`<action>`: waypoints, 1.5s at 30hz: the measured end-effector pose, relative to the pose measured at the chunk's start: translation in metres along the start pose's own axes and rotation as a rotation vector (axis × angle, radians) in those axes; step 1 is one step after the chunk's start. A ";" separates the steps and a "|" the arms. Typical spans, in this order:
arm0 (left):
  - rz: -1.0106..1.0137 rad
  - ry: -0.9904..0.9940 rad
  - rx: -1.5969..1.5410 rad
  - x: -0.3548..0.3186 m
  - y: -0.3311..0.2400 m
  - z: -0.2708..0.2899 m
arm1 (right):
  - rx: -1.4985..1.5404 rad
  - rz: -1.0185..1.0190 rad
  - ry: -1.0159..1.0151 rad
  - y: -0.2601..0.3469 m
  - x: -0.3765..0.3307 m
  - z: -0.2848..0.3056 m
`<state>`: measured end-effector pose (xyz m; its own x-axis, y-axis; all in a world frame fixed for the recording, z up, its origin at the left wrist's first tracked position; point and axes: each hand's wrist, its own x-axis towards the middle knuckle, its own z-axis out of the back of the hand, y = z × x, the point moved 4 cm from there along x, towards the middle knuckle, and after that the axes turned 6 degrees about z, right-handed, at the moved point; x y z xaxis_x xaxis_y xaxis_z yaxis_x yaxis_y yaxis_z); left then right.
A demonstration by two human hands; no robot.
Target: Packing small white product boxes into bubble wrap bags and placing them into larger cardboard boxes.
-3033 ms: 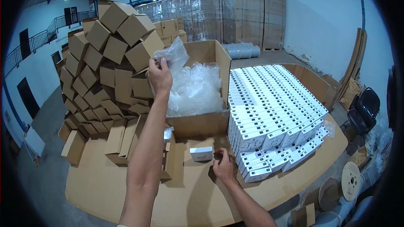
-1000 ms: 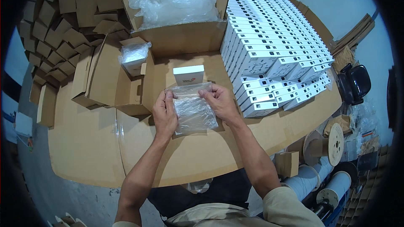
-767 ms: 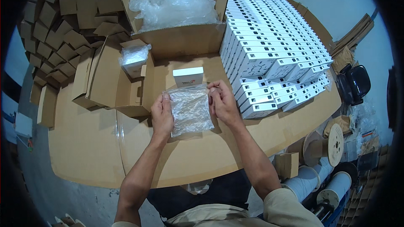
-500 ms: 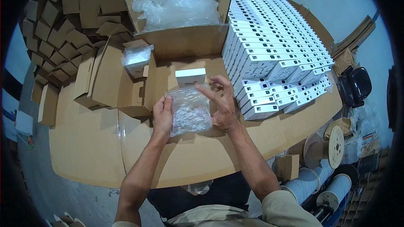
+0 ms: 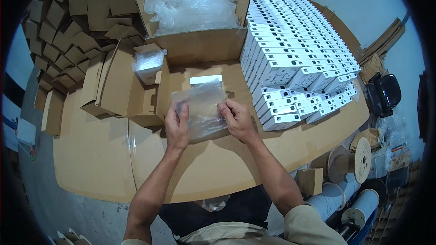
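Observation:
Between my two hands is a clear plastic bubble bag, its upper part flattened and spread. My left hand grips its left edge, thumb on top. The right edge is pinched between the thumb and fingers of my right hand. Just behind the bag stands a small white box, its lower part covered by the bag. To the left, an open cardboard carton holds a white box in a clear bag.
Stacked white boxes rise at the right of the cardboard-covered table. Behind, a large carton holds a heap of clear bags. Folded brown cartons pile up at far left. Cable spools stand beyond the table's right edge.
My right hand has closed from spread fingers to a pinch on the bag's right edge. The bag has been raised and flattened, and now covers more of the white box.

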<state>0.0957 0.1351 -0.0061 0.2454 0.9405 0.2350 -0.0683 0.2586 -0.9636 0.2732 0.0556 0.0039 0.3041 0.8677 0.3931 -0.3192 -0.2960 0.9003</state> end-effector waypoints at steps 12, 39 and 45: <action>0.218 0.095 -0.099 -0.008 0.003 -0.013 | 0.347 -0.320 0.003 -0.020 0.003 0.001; 0.284 0.092 -0.148 -0.005 0.000 -0.012 | -0.225 -0.104 -0.250 -0.006 0.000 0.000; 0.185 0.077 -0.031 -0.007 0.002 -0.010 | -0.167 -0.268 -0.163 -0.003 -0.002 -0.005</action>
<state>0.1040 0.1267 -0.0106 0.3047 0.9514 0.0447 -0.0892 0.0752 -0.9932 0.2690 0.0569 -0.0005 0.5324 0.8263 0.1836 -0.3468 0.0151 0.9378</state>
